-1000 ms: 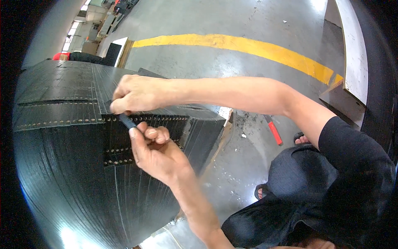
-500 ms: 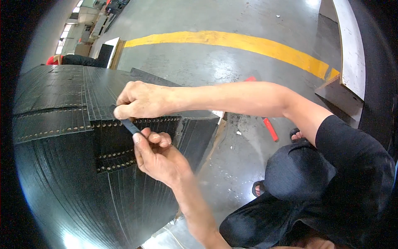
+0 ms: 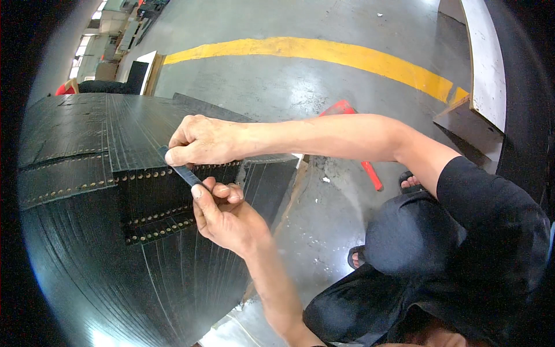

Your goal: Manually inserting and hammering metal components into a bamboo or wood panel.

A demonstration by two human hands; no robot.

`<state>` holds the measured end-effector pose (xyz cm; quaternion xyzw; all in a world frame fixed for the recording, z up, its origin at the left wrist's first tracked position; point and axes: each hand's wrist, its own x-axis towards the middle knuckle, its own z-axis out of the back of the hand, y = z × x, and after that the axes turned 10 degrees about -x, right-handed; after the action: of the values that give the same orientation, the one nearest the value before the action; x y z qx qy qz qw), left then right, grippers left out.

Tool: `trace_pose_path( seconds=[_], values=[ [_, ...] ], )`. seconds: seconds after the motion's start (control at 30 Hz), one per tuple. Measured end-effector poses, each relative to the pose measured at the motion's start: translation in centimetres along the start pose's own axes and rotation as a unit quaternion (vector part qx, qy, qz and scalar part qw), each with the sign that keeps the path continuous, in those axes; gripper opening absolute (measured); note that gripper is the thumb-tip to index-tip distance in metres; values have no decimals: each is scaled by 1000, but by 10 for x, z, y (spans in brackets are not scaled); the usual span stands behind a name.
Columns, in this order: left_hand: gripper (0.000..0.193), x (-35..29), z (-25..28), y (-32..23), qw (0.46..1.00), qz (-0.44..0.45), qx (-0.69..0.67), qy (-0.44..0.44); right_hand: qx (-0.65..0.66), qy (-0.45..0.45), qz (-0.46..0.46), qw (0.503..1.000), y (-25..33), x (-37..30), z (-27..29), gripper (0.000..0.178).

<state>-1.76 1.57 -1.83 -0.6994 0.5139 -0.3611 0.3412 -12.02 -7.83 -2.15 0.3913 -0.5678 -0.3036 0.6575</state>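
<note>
A short, flat dark strip (image 3: 184, 173) hangs slanted between my two hands. My right hand (image 3: 203, 140) pinches its upper end, its arm coming across from the right. Below it, my left hand (image 3: 231, 224) is turned palm up and grips the lower end between thumb and curled fingers. Both hands are above a large stack of thin black panels (image 3: 191, 277), standing close together on edge. Rows of small round light-coloured spots run along some panel edges, and a stepped recess (image 3: 153, 199) lies just left of the strip. My fingers hide part of the strip's ends.
On the grey floor lies a red-handled object (image 3: 372, 175), partly hidden behind my right forearm. A yellow line (image 3: 312, 49) curves across the floor. White-faced boards (image 3: 488, 69) stand at the right. My bent knee (image 3: 413, 231) is at the lower right. A person in red (image 3: 66, 88) is beyond the stack.
The view has shifted slightly, and the stack sits a little further left in it. Both hands keep hold of the strip, and more of the red object shows above my forearm.
</note>
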Motion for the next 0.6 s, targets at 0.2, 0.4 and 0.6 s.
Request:
trace_pose_path(
  seconds=[0.2,0.4,0.6],
  values=[
    [25,-15,15,29,994,97,48,-28,62,-8,-95,994,-50,-39,-7,45],
    [24,-11,-2,16,999,0,28,-33,50,-5,21,999,-22,-18,4,44],
    [25,-14,8,31,995,73,29,-63,68,-4,-49,996,-57,-32,-9,43]
  ],
)
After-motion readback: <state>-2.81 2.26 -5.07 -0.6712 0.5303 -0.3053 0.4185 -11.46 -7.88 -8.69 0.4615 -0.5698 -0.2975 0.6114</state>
